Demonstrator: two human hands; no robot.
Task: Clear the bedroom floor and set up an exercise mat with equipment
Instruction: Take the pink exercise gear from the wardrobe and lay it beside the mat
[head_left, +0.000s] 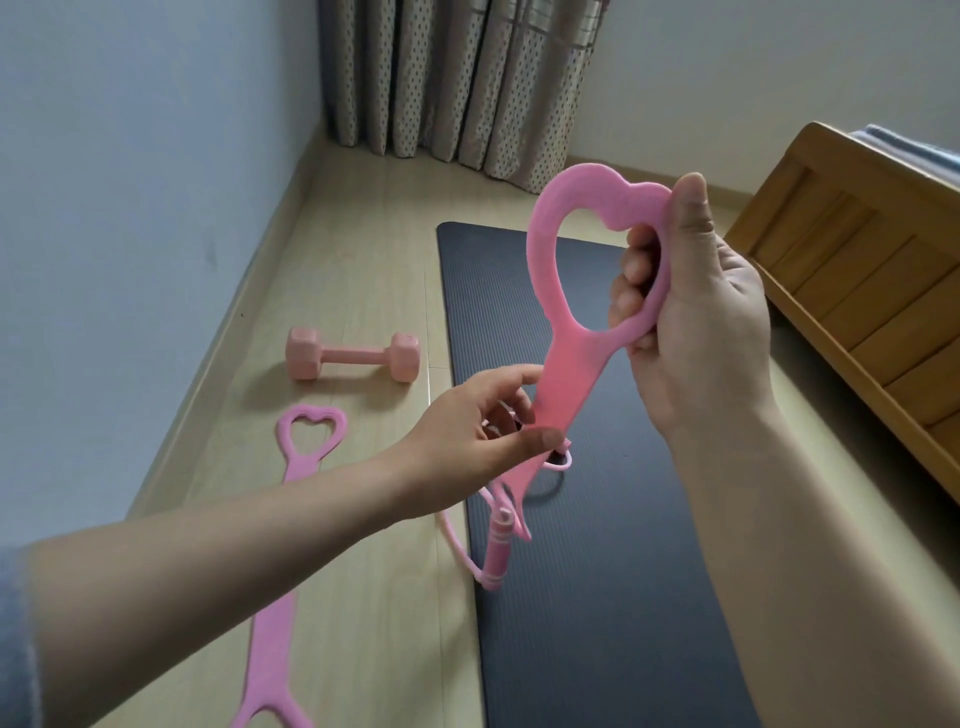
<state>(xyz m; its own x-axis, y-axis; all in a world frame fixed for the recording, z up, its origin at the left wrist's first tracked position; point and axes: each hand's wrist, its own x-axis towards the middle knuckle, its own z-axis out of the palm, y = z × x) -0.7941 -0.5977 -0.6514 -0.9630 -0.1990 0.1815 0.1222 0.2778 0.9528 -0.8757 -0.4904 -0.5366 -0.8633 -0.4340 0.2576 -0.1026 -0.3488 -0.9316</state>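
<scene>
My right hand (691, 322) grips the heart-shaped handle of a pink resistance band (566, 358), held up over the dark exercise mat (597, 597). Lower down, my left hand (483, 436) pinches the band's flat strap. A pink skipping rope (496, 556) with a handle hangs tangled at the band's lower end, just above the mat's left edge. A second pink band with a heart handle (296, 467) lies flat on the wooden floor to the left. A pink dumbbell (353, 356) lies on the floor beyond it.
A wooden bed frame (857, 280) runs along the mat's right side. Patterned curtains (457, 83) hang at the far wall. A pale wall (130, 208) borders the floor strip on the left.
</scene>
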